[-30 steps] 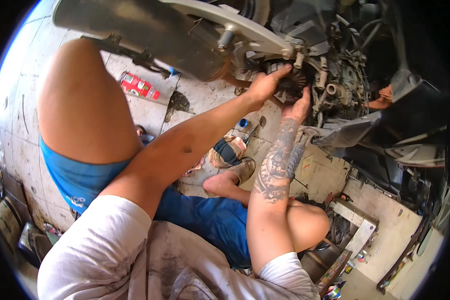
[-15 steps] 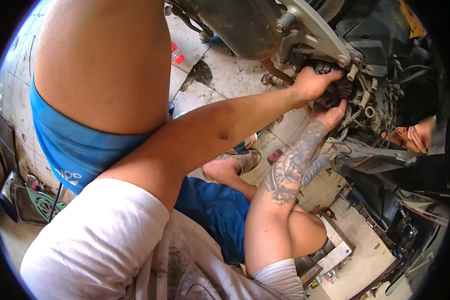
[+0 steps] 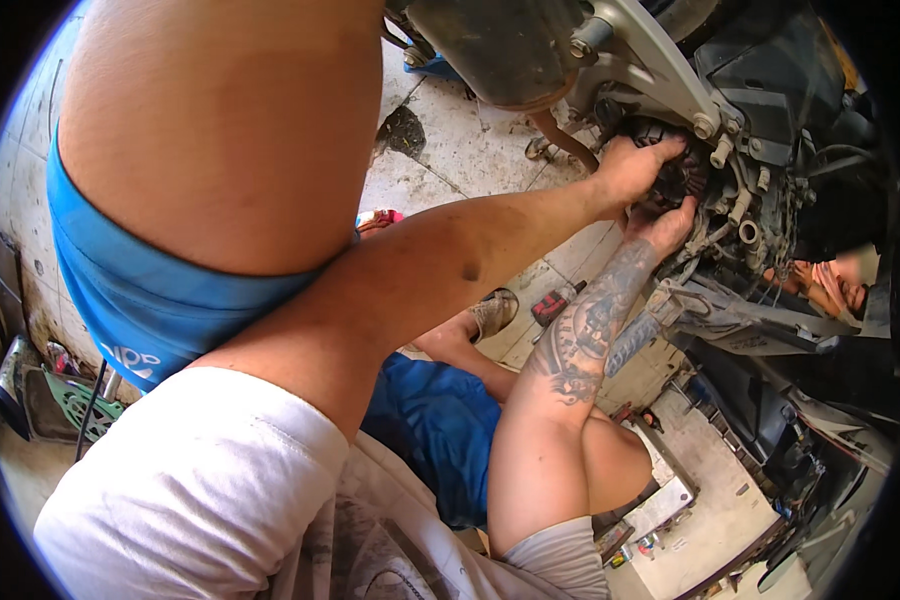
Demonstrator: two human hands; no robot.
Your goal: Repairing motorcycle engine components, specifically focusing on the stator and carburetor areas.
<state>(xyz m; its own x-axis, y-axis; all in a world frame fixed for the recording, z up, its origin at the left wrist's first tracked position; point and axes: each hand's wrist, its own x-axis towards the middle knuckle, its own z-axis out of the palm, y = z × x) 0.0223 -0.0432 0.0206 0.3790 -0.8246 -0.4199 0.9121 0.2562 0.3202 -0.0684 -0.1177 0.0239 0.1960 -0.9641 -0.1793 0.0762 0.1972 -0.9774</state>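
Note:
My left hand (image 3: 630, 172) grips the upper left of a dark, round, ribbed part (image 3: 680, 176) in the motorbike's engine area, its thumb reaching over the face. My tattooed right arm comes up from below, and my right hand (image 3: 667, 226) holds that part's lower edge; some fingertips are hidden behind it. Around the part are a silver bracket (image 3: 660, 70), bolts and hoses (image 3: 748, 230). The dark muffler (image 3: 485, 50) hangs above and left of my hands.
A co-worker's hand (image 3: 815, 285) shows through the bike's frame at right. A red-and-black tool (image 3: 552, 306) lies on the tiled floor (image 3: 440, 140) below. A pale panel (image 3: 710, 530) with small items is at lower right; green and dark parts (image 3: 80, 405) lie at lower left.
The view has shifted, so the bike and both hands sit farther right and my left leg fills more of the frame. Both hands stay on the round part.

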